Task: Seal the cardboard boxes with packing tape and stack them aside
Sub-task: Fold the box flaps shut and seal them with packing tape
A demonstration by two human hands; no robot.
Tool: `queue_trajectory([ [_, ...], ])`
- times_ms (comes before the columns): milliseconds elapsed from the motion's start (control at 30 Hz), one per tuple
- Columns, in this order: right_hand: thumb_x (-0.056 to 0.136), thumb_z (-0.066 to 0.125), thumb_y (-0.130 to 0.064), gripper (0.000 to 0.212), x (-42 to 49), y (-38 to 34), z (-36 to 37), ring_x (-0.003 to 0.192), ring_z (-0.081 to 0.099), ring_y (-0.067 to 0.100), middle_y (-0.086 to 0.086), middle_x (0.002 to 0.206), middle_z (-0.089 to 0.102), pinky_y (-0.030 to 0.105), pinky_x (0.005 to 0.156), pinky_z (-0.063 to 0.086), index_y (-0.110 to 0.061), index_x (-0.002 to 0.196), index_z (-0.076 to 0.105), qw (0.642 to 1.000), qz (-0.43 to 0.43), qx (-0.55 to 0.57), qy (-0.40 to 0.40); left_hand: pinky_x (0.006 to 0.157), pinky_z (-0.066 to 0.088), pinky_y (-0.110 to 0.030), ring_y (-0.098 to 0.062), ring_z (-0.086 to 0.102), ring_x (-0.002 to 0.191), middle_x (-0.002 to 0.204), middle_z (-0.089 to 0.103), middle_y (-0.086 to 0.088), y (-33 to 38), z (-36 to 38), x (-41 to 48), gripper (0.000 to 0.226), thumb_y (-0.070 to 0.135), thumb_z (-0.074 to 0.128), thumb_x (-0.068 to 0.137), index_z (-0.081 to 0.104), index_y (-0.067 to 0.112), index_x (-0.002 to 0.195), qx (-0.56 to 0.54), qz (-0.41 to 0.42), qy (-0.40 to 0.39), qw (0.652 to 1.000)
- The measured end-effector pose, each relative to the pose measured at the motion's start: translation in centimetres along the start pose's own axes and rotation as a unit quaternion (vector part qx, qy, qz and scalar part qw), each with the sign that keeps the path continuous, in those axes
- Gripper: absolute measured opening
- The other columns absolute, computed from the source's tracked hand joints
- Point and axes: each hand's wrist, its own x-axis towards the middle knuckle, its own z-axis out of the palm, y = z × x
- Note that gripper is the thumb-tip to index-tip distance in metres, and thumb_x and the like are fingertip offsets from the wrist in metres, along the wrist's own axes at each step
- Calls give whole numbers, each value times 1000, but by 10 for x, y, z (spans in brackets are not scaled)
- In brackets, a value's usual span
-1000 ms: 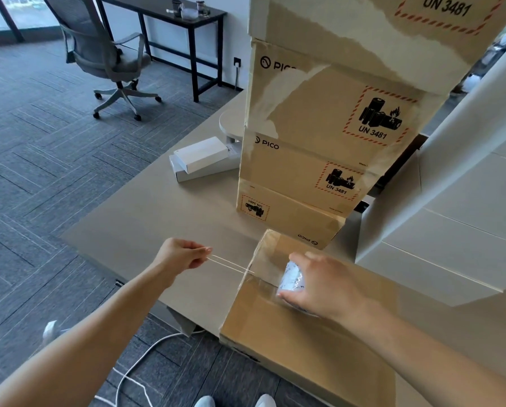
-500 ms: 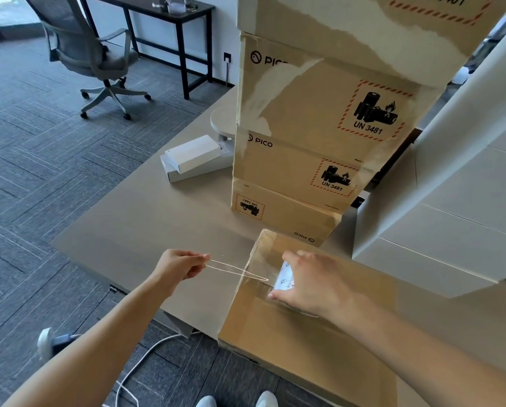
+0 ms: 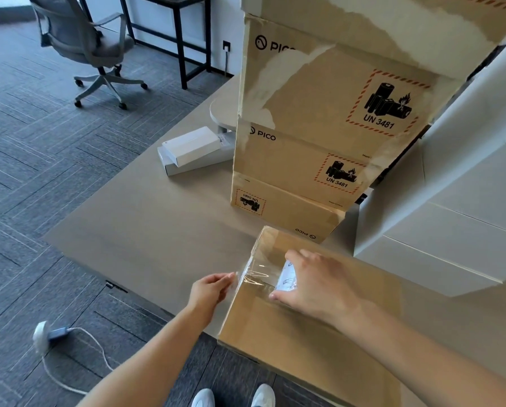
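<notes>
This is an office: grey herringbone-patterned carpet tiles (image 3: 40,171) cover the floor. A grey mesh swivel chair on castors (image 3: 105,51) stands near a black metal-framed side table (image 3: 179,42) against the white wall (small wall socket (image 3: 226,46) low down). A pale wooden desk (image 3: 157,224) bears stacked brown cardboard boxes (image 3: 304,160).

- Left hand (image 3: 213,289), bare forearm reaching in from lower left, pinches the tape end (image 3: 247,276) between thumb and fingertips.
- Right hand (image 3: 319,286), arm extended from lower right, curls palm-down over the tape roll (image 3: 287,279), thumb and fingers gripping it.
</notes>
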Motion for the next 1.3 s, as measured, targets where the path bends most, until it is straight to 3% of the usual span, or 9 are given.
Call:
queue_trajectory([
  [200, 69, 60, -78, 70, -2, -1, -1, 103, 58, 18, -9, 109, 59, 31, 78, 44, -27, 117, 50, 1000, -2, 5, 7, 57, 55, -28, -18, 67, 67, 80, 76, -10, -15, 20, -10, 11, 17, 76, 87, 75, 6, 90, 18, 13, 43, 999],
  [467, 71, 62, -75, 71, -3, -1, 3, 106, 57, 17, -9, 113, 58, 30, 81, 44, -26, 120, 50, 1000, -8, 17, 14, 93, 52, -33, -15, 63, 106, 123, 64, 0, -7, 16, -13, 34, 15, 64, 95, 55, 20, 128, 229, 121, 53, 964],
  [633, 70, 62, -74, 71, -2, 1, 6, 105, 58, 17, -9, 113, 59, 30, 81, 44, -25, 120, 50, 999, -12, 22, 26, 99, 50, -25, -8, 61, 120, 132, 64, 7, 11, 26, -32, 37, 34, 39, 106, 60, 26, 135, 35, 113, -141, 983],
  [800, 70, 64, -73, 71, 0, 4, 9, 102, 58, 18, -7, 110, 59, 30, 81, 44, -23, 118, 51, 999, -17, 35, 32, 122, 22, -37, -3, 24, 145, 150, 37, 24, 3, 21, -20, 45, 50, 33, 104, 44, 40, 146, 81, 91, -199, 972],
  [900, 68, 66, -73, 70, 1, 6, 11, 99, 58, 18, -6, 107, 60, 30, 79, 43, -23, 115, 52, 998, -23, 42, 35, 121, 25, -43, -12, 35, 143, 153, 42, 11, 6, 21, -18, 53, 62, 40, 96, 47, 42, 144, 88, 57, -214, 971],
  [1033, 68, 67, -71, 70, 0, 7, 9, 99, 58, 19, -5, 109, 61, 30, 81, 44, -22, 116, 50, 998, -30, 48, 24, 107, 41, -49, -29, 57, 109, 121, 59, -19, 3, 15, -5, 76, 77, 47, 84, 60, 9, 112, 146, 5, -180, 973],
  [1167, 68, 71, -65, 74, -1, 7, 5, 105, 55, 22, -1, 112, 60, 29, 84, 40, -19, 116, 39, 997, -43, 58, 23, 107, 32, -22, -8, 30, 139, 146, 35, 8, 24, 16, -31, 64, 72, 35, 93, 45, 29, 140, 232, 118, -131, 957],
  [1233, 69, 72, -62, 73, -2, 9, 5, 105, 53, 23, -1, 110, 58, 29, 85, 37, -17, 114, 36, 997, -48, 58, 27, 122, 7, -27, 5, 2, 147, 163, 6, 17, 32, 11, -41, 97, 86, 32, 80, 13, 30, 157, 256, 212, -172, 927],
  [1300, 72, 69, -59, 70, -2, 11, 7, 110, 52, 24, -1, 112, 56, 32, 91, 35, -16, 116, 36, 996, -64, 45, 31, 120, -5, -23, 9, -15, 145, 161, -14, 19, 41, 10, -55, 113, 94, 32, 72, -2, 28, 157, 415, 303, -211, 832],
])
